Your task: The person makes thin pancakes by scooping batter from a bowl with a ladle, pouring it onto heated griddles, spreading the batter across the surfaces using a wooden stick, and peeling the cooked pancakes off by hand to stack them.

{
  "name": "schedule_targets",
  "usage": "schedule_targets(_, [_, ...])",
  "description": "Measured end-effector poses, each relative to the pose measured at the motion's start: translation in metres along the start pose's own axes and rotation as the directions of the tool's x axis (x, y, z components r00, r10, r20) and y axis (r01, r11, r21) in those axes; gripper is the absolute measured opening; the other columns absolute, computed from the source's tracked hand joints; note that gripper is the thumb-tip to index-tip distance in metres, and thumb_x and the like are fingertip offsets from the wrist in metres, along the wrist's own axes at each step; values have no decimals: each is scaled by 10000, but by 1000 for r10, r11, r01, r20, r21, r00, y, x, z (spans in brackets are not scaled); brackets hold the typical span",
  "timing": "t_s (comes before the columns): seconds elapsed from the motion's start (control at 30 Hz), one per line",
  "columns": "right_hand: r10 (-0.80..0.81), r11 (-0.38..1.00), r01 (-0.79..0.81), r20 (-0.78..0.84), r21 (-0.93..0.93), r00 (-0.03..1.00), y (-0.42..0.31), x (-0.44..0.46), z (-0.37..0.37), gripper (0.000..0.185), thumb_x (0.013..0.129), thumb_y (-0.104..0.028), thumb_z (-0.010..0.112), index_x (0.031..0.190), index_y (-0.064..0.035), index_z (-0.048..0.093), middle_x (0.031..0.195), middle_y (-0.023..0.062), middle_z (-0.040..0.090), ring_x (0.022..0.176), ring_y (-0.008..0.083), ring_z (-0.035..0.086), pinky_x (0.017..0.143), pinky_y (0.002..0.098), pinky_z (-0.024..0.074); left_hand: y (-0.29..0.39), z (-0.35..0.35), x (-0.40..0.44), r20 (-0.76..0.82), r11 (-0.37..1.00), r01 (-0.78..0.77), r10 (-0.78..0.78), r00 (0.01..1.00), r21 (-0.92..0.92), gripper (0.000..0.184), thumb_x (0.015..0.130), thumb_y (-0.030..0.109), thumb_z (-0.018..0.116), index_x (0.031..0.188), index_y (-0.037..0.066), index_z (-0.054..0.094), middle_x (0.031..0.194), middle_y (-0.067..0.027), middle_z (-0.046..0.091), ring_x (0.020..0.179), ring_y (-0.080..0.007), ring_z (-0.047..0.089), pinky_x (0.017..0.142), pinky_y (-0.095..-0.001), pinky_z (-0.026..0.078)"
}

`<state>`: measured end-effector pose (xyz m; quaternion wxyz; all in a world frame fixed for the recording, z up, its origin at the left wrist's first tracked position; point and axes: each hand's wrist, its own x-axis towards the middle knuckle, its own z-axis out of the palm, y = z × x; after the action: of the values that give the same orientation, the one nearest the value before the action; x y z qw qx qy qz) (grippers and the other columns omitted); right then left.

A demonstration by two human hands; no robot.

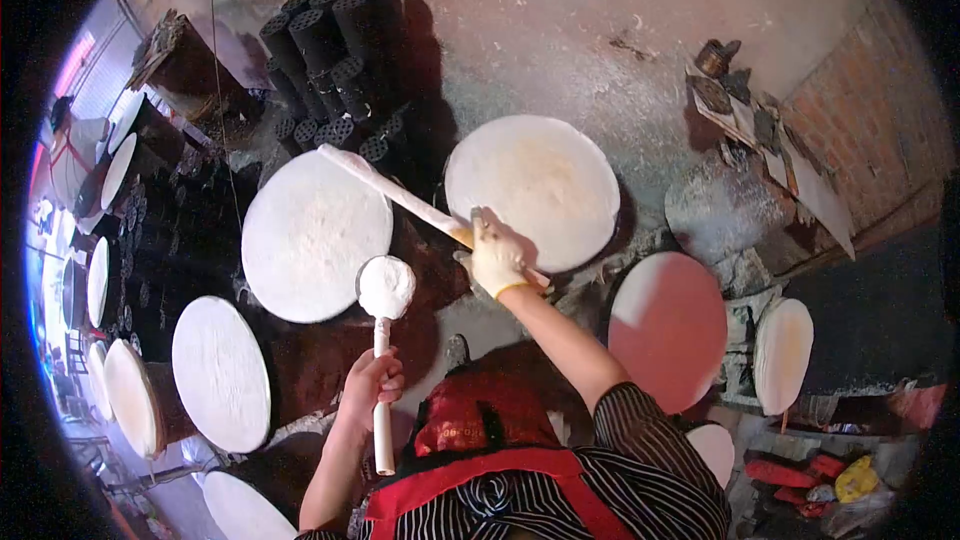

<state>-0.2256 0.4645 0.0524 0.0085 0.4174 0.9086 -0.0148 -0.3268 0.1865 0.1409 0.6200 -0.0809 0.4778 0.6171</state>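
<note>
My left hand (372, 386), bare, is closed round the pale handle of a ladle (386, 288), whose round bowl is full of white batter. The bowl overlaps the lower right edge of a white round disc (315, 235). My right hand (497, 253), in a whitish glove, grips a long pale stick (395, 193). The stick slants up to the left, and its far end lies over the top of that same disc. Behind the glove is a second round disc (535, 185), cream-white with a yellowish middle.
Stacked black perforated cylinders (325, 35) stand behind the discs. More round discs (221, 374) are at the left, and a partly reddish one (668, 332) is at the right. A cluttered board (740, 125) leans by a brick wall. Another person (75, 155) is at far left.
</note>
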Motion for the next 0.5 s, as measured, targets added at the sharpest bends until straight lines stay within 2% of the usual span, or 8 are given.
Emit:
schedule_targets(0.13, [-62, 993, 70, -86, 91, 994, -7, 65, 31, 532, 815, -351, 653, 1245, -75, 506, 1067, 134, 628, 781, 270, 668, 596, 418, 553, 43, -5, 34, 31, 999, 38, -38, 999, -21, 129, 953, 79, 479, 1080, 64, 457, 712, 2, 418, 507, -61, 344, 383, -181, 255])
schedule_targets(0.17, [-35, 989, 44, -70, 141, 997, -4, 64, 34, 355, 809, -281, 639, 1093, -73, 588, 1042, 147, 634, 782, 284, 671, 600, 431, 552, 44, -4, 36, 36, 998, 50, -49, 998, -32, 135, 951, 77, 480, 1083, 64, 454, 712, 2, 417, 509, -60, 344, 384, -180, 257])
schedule_targets(0.27, [18, 989, 5, -153, 148, 988, 21, 80, 15, 291, 803, -267, 639, 1021, -76, 615, 906, 149, 658, 718, 300, 667, 597, 434, 546, 62, 7, 51, 14, 997, 69, -69, 998, -18, 143, 944, 70, 479, 1084, 59, 456, 714, 2, 417, 519, -60, 352, 387, -175, 263])
schedule_targets(0.3, [8, 984, 28, -204, 176, 979, 42, 89, -1, 249, 828, -286, 627, 958, -75, 651, 701, 126, 649, 610, 294, 650, 547, 416, 530, 64, 13, 56, 1, 997, 77, -77, 997, -3, 143, 942, 67, 478, 1083, 56, 459, 715, 2, 418, 523, -61, 355, 388, -173, 265])
schedule_targets(0.33, [149, 947, -71, -232, 313, 961, 57, 88, -38, 322, 851, -366, 626, 939, -60, 680, 609, 130, 635, 542, 290, 628, 492, 422, 498, 66, 15, 63, 24, 996, 87, -87, 996, -5, 147, 939, 64, 478, 1085, 54, 460, 716, 2, 418, 526, -61, 358, 389, -173, 266])
schedule_targets(0.43, [251, 926, -123, -339, 358, 907, 181, 91, -81, 413, 893, -442, 561, 900, -59, 715, 709, 111, 686, 569, 195, 616, 511, 320, 476, 75, 35, 77, 38, 993, 98, -101, 994, 64, 169, 927, 55, 492, 1093, 40, 459, 718, 0, 426, 535, -59, 365, 391, -169, 273])
schedule_targets(0.47, [456, 667, -31, -376, 744, 807, 278, 64, -106, 329, 872, -359, 583, 877, -53, 703, 705, 89, 661, 599, 174, 599, 540, 313, 466, 75, 42, 92, 88, 991, 130, -133, 987, 44, 179, 921, 51, 502, 1093, 28, 460, 718, 0, 435, 537, -54, 364, 387, -163, 267])
schedule_targets(0.5, [608, 407, -24, -252, 913, 753, 287, 23, -164, 247, 868, -285, 600, 894, -51, 676, 672, 15, 586, 537, 104, 521, 465, 281, 401, 77, 50, 95, 84, 989, 124, -131, 988, 82, 185, 921, 54, 509, 1098, 21, 465, 715, 3, 434, 539, -51, 363, 385, -158, 261])
